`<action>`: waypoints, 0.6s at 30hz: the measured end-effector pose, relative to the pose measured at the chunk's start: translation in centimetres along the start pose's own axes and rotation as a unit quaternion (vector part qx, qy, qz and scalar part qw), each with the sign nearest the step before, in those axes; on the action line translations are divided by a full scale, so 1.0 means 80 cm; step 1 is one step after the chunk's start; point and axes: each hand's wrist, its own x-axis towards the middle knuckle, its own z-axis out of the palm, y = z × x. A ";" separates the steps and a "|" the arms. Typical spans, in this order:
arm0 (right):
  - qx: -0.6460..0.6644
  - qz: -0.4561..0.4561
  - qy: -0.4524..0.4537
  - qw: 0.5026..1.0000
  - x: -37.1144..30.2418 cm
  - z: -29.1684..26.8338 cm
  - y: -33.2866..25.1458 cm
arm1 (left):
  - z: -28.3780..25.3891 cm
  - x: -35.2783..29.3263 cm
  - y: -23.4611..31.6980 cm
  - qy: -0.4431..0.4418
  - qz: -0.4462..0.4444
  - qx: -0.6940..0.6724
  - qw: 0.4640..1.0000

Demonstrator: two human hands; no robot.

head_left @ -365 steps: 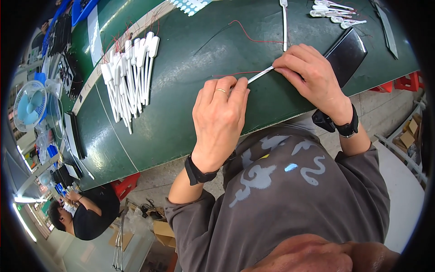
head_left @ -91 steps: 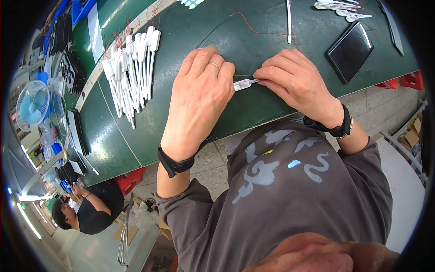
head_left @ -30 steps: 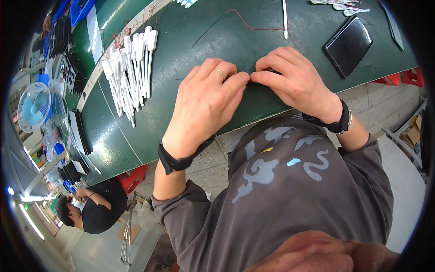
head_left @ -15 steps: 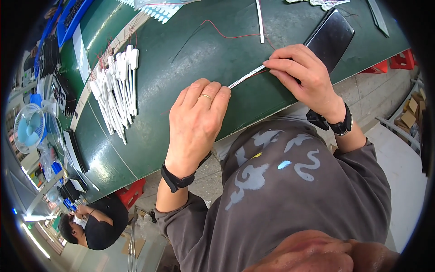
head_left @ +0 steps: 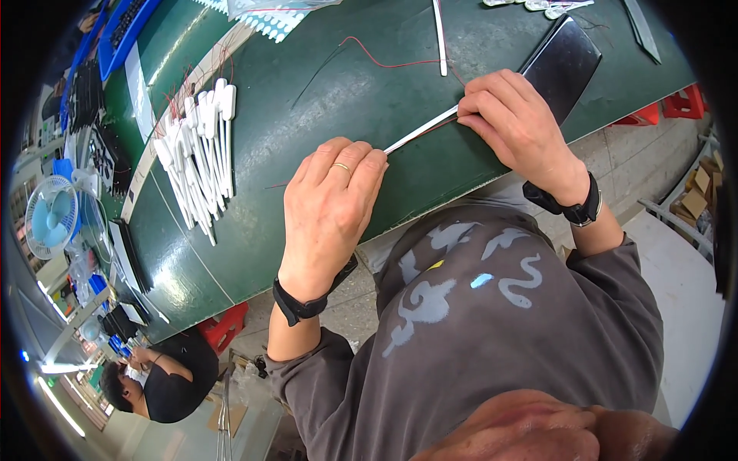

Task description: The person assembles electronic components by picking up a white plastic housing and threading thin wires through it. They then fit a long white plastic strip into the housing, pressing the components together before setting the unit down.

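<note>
A narrow white strip (head_left: pixel 421 131) is stretched straight between my hands above the table, a thin red wire running along its lower side. My left hand (head_left: pixel 330 211) is closed on the strip's left end, its fingertips hidden beneath the knuckles. A short piece of reddish wire pokes out to the left of that hand. At the other end, my right hand (head_left: pixel 519 127) pinches the strip between thumb and fingers. Beyond the hands, a loose red and black wire (head_left: pixel 384 63) lies in a curve on the table, passing a second white strip (head_left: pixel 441 38).
Left on the green table (head_left: pixel 261 230) lies a pile of white paddle-ended strips (head_left: pixel 207 146) with red wires. A dark phone (head_left: pixel 565 65) rests beside my right hand. Blue bins (head_left: pixel 127 34) stand far left. Another person (head_left: pixel 181 376) sits at lower left.
The strip has gone from slightly bowed and twisted to straight. My hands have moved a little apart, and more reddish wire shows left of my left hand.
</note>
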 end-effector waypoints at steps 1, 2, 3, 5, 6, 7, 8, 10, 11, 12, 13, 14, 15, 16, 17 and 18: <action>-0.001 -0.011 -0.004 1.000 0.001 -0.002 0.001 | 0.000 0.000 -0.001 0.001 0.004 0.001 1.000; -0.001 -0.021 -0.007 1.000 0.001 -0.003 0.004 | 0.001 0.000 -0.001 0.002 0.008 0.002 1.000; -0.001 -0.032 -0.011 0.999 0.002 -0.003 0.006 | 0.001 0.001 -0.001 0.002 0.012 0.002 1.000; -0.002 -0.035 -0.010 0.999 0.004 -0.003 0.007 | 0.001 0.001 -0.002 0.003 0.011 0.006 1.000; -0.003 -0.036 -0.009 0.999 0.005 -0.002 0.008 | 0.001 0.001 -0.002 0.004 0.011 0.008 1.000; -0.005 -0.037 -0.007 0.999 0.005 -0.002 0.008 | 0.001 0.000 -0.002 0.004 0.012 0.010 1.000; -0.004 -0.038 -0.008 0.999 0.006 -0.001 0.007 | 0.001 0.001 -0.002 0.004 0.011 0.010 1.000; -0.007 -0.039 0.000 0.999 0.006 0.001 0.006 | 0.000 0.003 0.000 0.007 0.010 0.005 1.000; -0.008 -0.040 0.004 0.999 0.006 0.002 0.005 | 0.000 0.004 0.001 0.009 0.010 0.003 1.000; -0.008 -0.040 0.004 0.999 0.006 0.002 0.005 | 0.000 0.003 0.000 0.009 0.010 0.003 1.000; -0.004 -0.039 0.002 0.999 0.006 0.001 0.005 | 0.000 0.002 0.000 0.005 0.012 0.006 1.000; 0.000 -0.038 0.000 0.999 0.007 0.000 0.006 | 0.000 0.002 0.000 0.000 0.014 0.008 1.000; 0.004 -0.037 -0.002 0.999 0.007 -0.001 0.006 | 0.000 0.001 0.000 -0.004 0.016 0.011 1.000; 0.003 -0.036 -0.002 0.999 0.008 -0.002 0.005 | 0.000 0.000 0.000 -0.004 0.016 0.011 1.000; 0.001 -0.035 -0.007 0.999 0.010 -0.003 0.004 | 0.001 0.000 0.000 -0.002 0.015 0.010 1.000; -0.001 -0.033 -0.013 0.999 0.011 -0.003 0.003 | 0.001 -0.001 -0.001 -0.001 0.014 0.009 1.000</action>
